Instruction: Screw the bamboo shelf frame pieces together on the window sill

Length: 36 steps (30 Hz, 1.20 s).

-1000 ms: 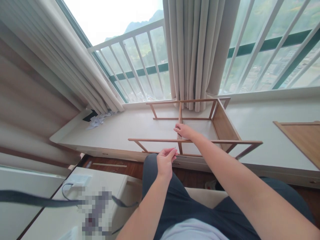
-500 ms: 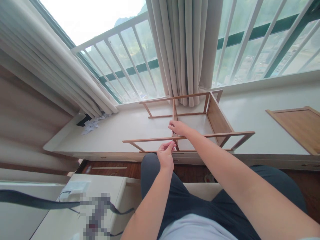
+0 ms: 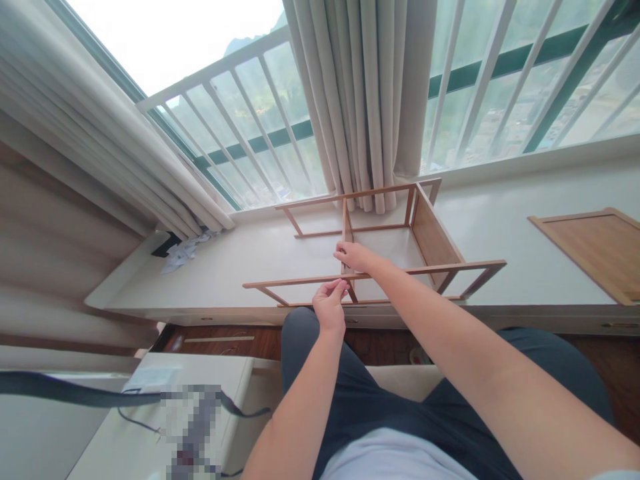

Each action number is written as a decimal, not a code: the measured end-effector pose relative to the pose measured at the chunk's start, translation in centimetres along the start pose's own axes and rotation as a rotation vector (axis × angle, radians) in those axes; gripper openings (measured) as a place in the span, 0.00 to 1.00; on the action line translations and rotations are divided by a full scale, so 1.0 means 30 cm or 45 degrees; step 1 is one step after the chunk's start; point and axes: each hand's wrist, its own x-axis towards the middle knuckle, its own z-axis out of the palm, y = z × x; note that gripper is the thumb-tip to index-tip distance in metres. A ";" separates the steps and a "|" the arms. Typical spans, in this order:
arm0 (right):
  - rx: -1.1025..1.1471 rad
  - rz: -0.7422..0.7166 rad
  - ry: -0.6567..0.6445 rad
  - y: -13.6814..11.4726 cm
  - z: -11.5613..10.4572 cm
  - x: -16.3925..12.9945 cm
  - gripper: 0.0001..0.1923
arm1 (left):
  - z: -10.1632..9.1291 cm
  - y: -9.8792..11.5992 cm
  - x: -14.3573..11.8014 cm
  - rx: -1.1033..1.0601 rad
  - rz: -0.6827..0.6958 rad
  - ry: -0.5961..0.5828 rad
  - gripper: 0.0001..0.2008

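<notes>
A: Status on the frame?

B: Wooden frame (image 3: 380, 253) lies on its side on the white ledge (image 3: 240, 260) by the window, centre of view, near rail toward me, far rail by the curtain (image 3: 365, 100). One solid side panel sits at its right end. A separate wood panel (image 3: 595, 250) lies flat, well apart, far right.

A: Hands?

B: Right hand (image 3: 354, 255) rests on top of the near rail where the short cross-piece meets it, fingers curled over the wood, a loose steadying grip as far as I can see. Left hand (image 3: 330, 303) is just below and nearer, fingertips pinched together and touching, or all but touching, the underside of that same joint. Whether sth small sits in the pinch, I can't tell; too small.

A: Change vs a second ago?

B: Left hand has come up and fwd. It hung lower, apart from the rail, and now sits at the joint. Right hand hasn't shifted on the rail. Frame itself unmoved on the ledge; the view just tipped a bit.

A: Reading?

B: My judgement: work has gone from approach to contact at that joint, right hand bracing, left hand doing the fine bit.

A: Anything else nearby?

B: Paper scraps (image 3: 185, 250) far left on the ledge. Dark strap (image 3: 65, 393) across near left.
</notes>
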 end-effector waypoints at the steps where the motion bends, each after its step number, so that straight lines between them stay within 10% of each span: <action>1: -0.001 -0.005 -0.006 0.000 -0.001 0.000 0.08 | -0.003 -0.002 0.006 0.029 0.015 -0.011 0.15; 36: -0.075 0.003 0.035 -0.022 -0.015 -0.028 0.08 | -0.035 -0.031 0.019 0.401 0.282 -0.057 0.10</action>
